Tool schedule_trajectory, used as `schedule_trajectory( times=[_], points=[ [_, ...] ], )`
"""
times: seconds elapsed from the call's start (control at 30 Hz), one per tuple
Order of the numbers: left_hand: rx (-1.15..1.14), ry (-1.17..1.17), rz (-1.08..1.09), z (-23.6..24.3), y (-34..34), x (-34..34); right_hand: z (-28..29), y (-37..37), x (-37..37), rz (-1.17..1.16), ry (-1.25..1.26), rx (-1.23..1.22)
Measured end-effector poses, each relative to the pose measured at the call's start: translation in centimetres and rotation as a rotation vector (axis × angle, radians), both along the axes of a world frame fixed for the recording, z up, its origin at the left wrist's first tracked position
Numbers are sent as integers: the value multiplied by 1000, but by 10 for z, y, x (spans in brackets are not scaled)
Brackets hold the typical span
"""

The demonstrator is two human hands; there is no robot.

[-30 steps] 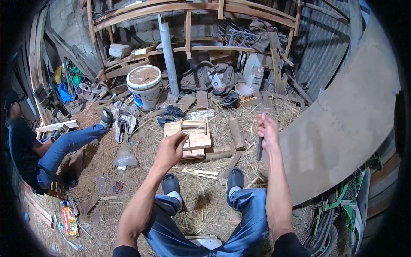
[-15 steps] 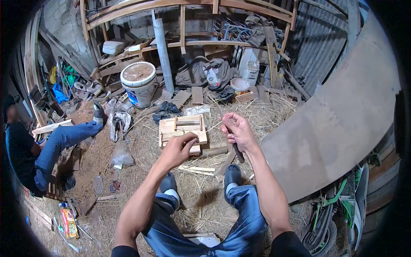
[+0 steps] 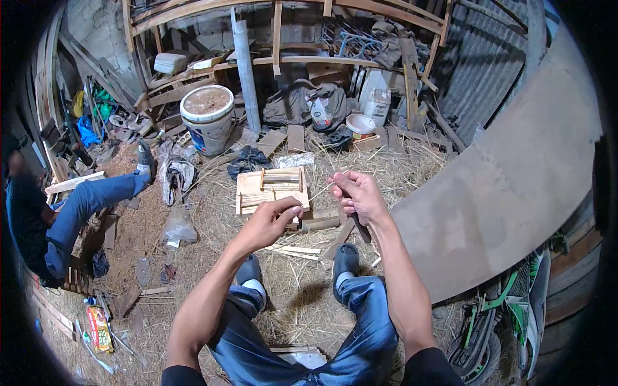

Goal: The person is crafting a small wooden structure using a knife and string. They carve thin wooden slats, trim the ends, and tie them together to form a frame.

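Head | left hand (image 3: 271,222): grip pinching thin strip (image 3: 318,193) | right hand (image 3: 364,201): grip wrapped round knife (image 3: 365,233)

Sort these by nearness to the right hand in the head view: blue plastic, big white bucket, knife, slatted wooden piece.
1. Knife: gripped in the right hand.
2. Slatted wooden piece: to that hand's left.
3. Big white bucket: farther back, left.
4. Blue plastic: far left, past the bucket.

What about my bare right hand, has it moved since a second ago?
Yes: your right hand has moved leftward, nearer the white, round plastic bucket.
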State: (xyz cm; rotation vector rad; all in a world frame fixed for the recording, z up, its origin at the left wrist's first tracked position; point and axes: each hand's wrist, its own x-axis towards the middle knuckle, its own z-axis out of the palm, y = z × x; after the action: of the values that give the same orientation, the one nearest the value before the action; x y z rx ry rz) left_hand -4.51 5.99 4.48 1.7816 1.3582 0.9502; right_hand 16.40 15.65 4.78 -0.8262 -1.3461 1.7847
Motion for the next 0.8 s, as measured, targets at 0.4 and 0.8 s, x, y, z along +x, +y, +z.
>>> schedule_trajectory(
  times=[0.4, 0.8],
  points=[
    [157, 129, 264, -13, 2, -16, -4, 11, 33, -292, 30, 45],
    [138, -2, 200, -16, 15, 11, -17, -10, -31, 43, -48, 51]
  ],
)
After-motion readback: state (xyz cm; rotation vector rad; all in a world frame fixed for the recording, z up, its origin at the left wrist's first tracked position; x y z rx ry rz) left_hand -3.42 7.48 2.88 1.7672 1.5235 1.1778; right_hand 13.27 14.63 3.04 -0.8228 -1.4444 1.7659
